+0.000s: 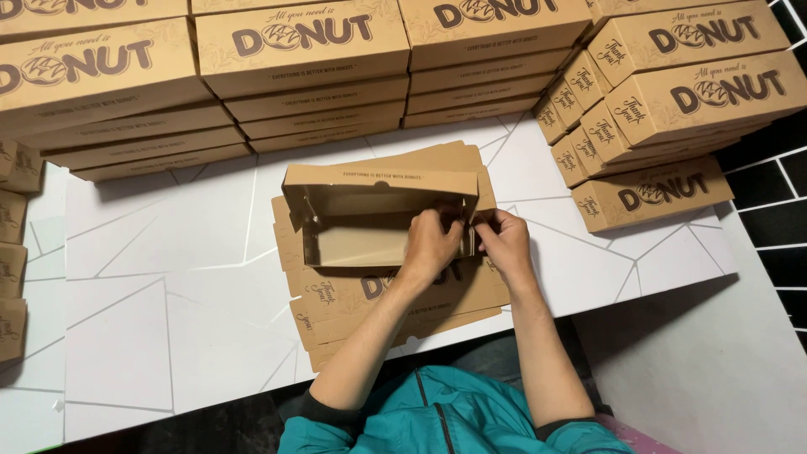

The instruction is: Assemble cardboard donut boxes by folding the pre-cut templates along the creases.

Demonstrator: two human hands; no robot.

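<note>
A half-folded brown cardboard box [361, 210] lies open on the white table [168, 277], its back and left walls standing up and its lid panel flat toward me. My left hand [430, 245] reaches inside the box at its right end and grips the right side wall. My right hand [508, 244] pinches the same wall's flap from the outside. Both hands meet at the box's right corner. The flap between the fingers is mostly hidden.
Stacks of finished brown boxes [303, 50] line the table's far edge, with another pile [672, 101] at the right and box ends [13, 252] along the left. A black tiled wall [773, 193] rises at right. My teal jacket [445, 416] shows at the bottom.
</note>
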